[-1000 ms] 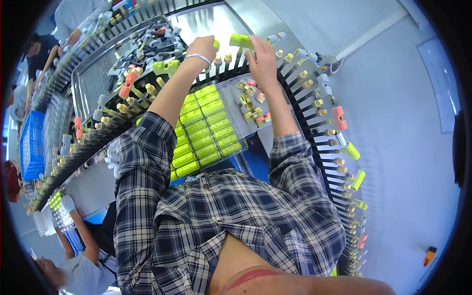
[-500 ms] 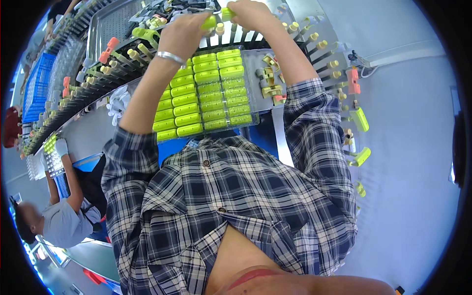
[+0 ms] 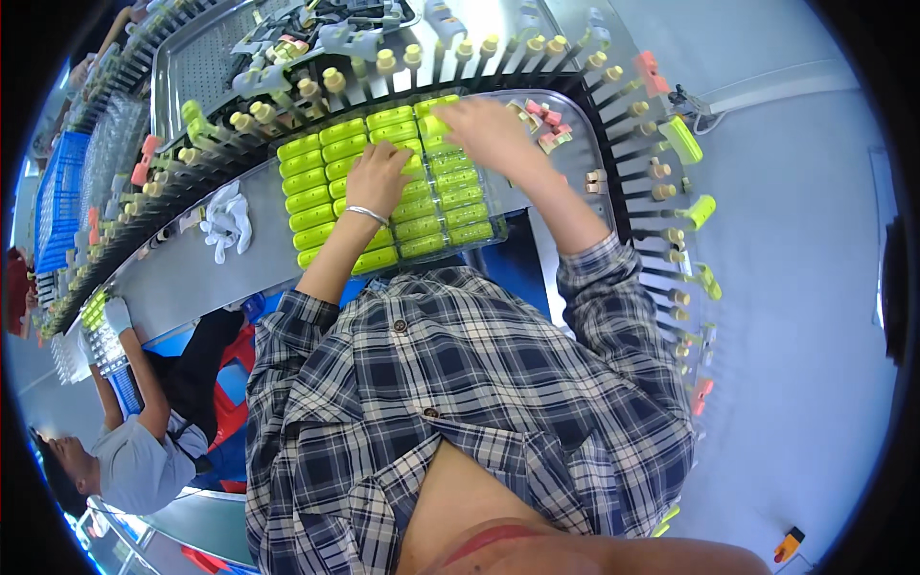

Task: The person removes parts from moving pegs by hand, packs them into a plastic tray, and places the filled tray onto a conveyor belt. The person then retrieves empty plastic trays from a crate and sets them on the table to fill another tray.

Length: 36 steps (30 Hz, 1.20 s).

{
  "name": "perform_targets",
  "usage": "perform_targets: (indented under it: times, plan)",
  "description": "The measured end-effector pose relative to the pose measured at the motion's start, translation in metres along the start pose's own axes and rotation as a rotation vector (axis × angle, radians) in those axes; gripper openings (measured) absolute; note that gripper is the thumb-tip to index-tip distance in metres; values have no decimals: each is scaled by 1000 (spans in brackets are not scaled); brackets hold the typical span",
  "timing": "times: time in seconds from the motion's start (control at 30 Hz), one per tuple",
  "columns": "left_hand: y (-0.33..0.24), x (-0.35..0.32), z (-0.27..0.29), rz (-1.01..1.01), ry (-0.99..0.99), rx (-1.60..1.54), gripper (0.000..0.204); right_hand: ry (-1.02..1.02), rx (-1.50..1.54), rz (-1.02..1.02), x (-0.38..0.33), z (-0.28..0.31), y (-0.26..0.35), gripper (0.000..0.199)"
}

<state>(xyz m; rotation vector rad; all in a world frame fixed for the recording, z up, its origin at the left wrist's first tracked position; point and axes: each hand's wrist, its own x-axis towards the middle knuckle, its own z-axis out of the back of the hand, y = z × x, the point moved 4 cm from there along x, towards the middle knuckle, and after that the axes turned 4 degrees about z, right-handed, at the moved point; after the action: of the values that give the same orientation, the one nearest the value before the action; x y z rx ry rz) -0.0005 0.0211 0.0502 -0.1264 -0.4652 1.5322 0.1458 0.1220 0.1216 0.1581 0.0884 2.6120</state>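
A clear plastic tray (image 3: 501, 228) lies before me, filled in rows with yellow-green oblong plastic casings (image 3: 305, 182). My left hand (image 3: 377, 182), a silver bangle at its wrist, is over the middle columns. Its curled fingers close on a yellow-green casing (image 3: 414, 163) at the tray. Over the far right part of the tray is my right hand (image 3: 487, 134), blurred by motion. Its fingertips are close to a casing (image 3: 431, 129) there, and whether they grip it does not show. Several pockets in the near right columns look see-through, without a solid casing.
A curved conveyor of upright pegs (image 3: 385, 62) runs behind and around the tray, some bearing coloured parts. White gloves (image 3: 226, 220) lie on the table to the left. Pink and beige pieces (image 3: 551, 125) sit at the right. A co-worker (image 3: 144, 460) works at far left.
Both hands have come back from the conveyor pegs, where each held a yellow-green casing, down to the tray. The pegs and the parts on them have shifted along.
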Motion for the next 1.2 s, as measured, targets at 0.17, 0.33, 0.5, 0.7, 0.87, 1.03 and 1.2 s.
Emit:
perform_targets:
  times: [0.17,0.33,0.5,0.7,0.87,1.03,1.2]
  plan:
    - [16,-12,-2,-14,-38,110,34,-190,-28,98,-20,-72,10,39]
    - [14,-9,12,27,-53,52,39,-278,57,40,-26,-80,13,49]
    - [-22,65,56,-122,-223,-146,34,-392,186,-118,-34,-54,0,40]
    - [-98,199,76,-391,-271,-236,28,-612,146,-212,-48,15,-59,42]
    - [-111,306,42,-484,-350,19,40,-774,0,-300,-44,75,-123,36]
    - [-104,350,16,-158,169,93,34,-720,-3,-388,-25,107,-184,51]
    - [-88,303,45,-163,219,217,37,-184,-499,-126,31,99,-216,61]
